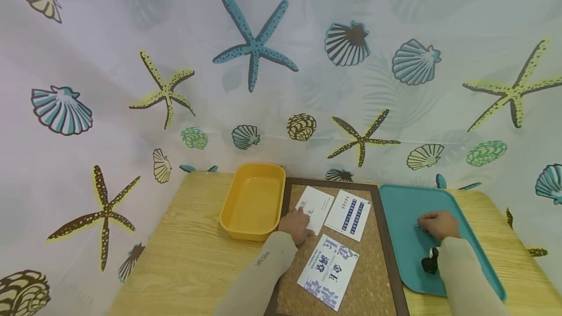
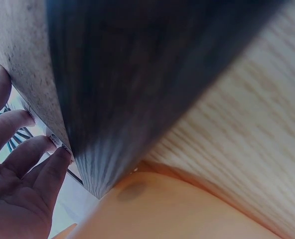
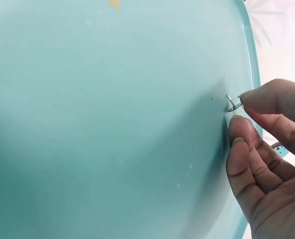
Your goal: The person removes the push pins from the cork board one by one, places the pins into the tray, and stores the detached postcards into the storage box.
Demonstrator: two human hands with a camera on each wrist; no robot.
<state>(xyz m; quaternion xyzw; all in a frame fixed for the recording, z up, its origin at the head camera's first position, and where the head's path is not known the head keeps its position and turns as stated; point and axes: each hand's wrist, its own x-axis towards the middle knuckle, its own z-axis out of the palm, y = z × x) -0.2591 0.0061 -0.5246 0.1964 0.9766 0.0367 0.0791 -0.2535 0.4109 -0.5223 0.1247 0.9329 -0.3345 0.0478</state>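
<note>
Wooden desk (image 1: pixel 184 257), shell-and-starfish curtain (image 1: pixel 281 62) behind it. Far left: yellow tub (image 1: pixel 253 200), sitting just beside the cork board (image 1: pixel 373 277) with its dark frame. My left hand (image 1: pixel 295 226) lies on the board's upper left, fingers straight, fingertips (image 2: pixel 53 144) pressing flat on the white card (image 1: pixel 317 205); it grips nothing. Left wrist view is mostly blur: frame edge, wood grain, tub colour.

Next on the board: a second card with blue print (image 1: pixel 351 212), just right of the white one, edges close, can't tell if they touch. Below both, a larger card with big blue characters (image 1: pixel 330 269), tilted.

Right of the board: teal tray (image 1: pixel 397 208), lying on the desk against the frame. My right hand (image 1: pixel 439 224) is down on the tray's middle, fingers curled. In the right wrist view, thumb and forefinger pinch a small metal pin (image 3: pixel 231 103) right at the tray's surface; can't tell if the pin has lifted off it. A small black thing (image 1: pixel 430 262) lies on the tray near my right sleeve; too small to tell what it is.
</note>
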